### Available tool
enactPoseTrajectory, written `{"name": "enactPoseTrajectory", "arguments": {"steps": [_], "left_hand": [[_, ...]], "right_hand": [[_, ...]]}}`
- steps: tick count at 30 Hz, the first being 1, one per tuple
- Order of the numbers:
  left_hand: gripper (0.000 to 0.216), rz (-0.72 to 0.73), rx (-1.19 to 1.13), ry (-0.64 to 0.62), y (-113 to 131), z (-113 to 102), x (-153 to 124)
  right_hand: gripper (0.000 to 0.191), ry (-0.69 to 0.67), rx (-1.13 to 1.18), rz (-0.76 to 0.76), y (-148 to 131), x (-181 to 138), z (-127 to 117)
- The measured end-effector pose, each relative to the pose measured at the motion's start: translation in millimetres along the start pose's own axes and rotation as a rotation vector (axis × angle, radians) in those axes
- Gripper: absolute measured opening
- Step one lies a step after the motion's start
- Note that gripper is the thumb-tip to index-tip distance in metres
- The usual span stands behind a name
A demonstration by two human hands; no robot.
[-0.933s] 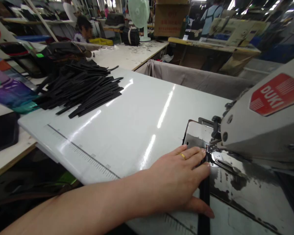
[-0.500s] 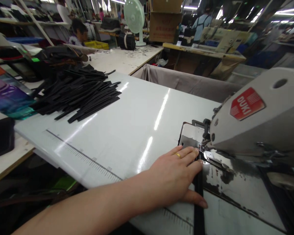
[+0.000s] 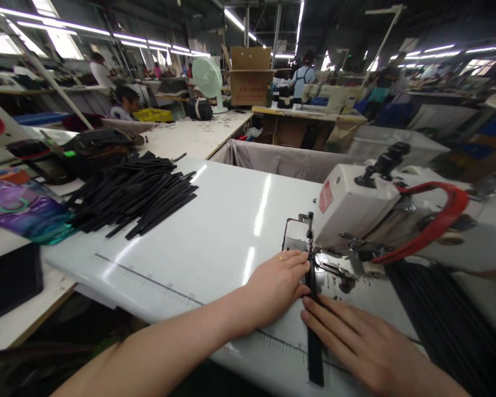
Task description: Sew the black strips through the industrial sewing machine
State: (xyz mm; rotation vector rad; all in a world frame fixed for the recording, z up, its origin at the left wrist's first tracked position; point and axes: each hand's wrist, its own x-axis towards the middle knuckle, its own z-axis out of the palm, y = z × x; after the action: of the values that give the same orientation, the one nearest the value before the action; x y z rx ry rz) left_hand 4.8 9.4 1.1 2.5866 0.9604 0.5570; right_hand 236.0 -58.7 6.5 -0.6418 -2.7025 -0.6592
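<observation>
A black fabric strip (image 3: 315,353) runs lengthwise under the needle area of the sewing machine (image 3: 347,209), its near end by the table's front edge. My left hand (image 3: 275,286) lies on the strip's upper part, fingers flat beside the presser foot. Lower down, my right hand (image 3: 355,336) rests on the same strip with fingers stretched out, the fingertips just below my left thumb. The undersides of both hands are hidden. On the left of the white table top (image 3: 219,220) lies a loose pile of black strips (image 3: 136,193).
More long black strips (image 3: 450,314) lie to the right of the machine. At the left are a phone-like dark slab (image 3: 12,281) and a purple-teal bag (image 3: 28,209). A fan (image 3: 207,77), cardboard boxes (image 3: 251,82) and other people stand farther back.
My right hand has come into view and onto the strip's lower part. My left thumb has drawn in towards its fingers. The camera view has tilted up and shows more of the machine.
</observation>
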Motion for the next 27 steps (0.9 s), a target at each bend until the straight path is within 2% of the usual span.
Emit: {"name": "enactPoseTrajectory", "arguments": {"steps": [2,5,10,19,27], "left_hand": [[0.030,0.054,0.051,-0.034,0,0,4],[0.025,0.088,0.133,-0.066,3,4,8],[0.029,0.038,0.180,0.005,10,13,5],[0.036,0.025,0.179,0.001,11,12,4],[0.038,0.023,0.148,-0.016,11,12,4]], "right_hand": [[0.040,-0.001,0.020,-0.065,-5,17,11],[0.038,0.051,-0.002,0.020,-11,30,13],[0.038,0.097,-0.013,0.173,-23,22,11],[0.037,0.102,-0.090,0.177,-29,13,26],[0.041,0.109,-0.040,0.192,-27,14,23]]}}
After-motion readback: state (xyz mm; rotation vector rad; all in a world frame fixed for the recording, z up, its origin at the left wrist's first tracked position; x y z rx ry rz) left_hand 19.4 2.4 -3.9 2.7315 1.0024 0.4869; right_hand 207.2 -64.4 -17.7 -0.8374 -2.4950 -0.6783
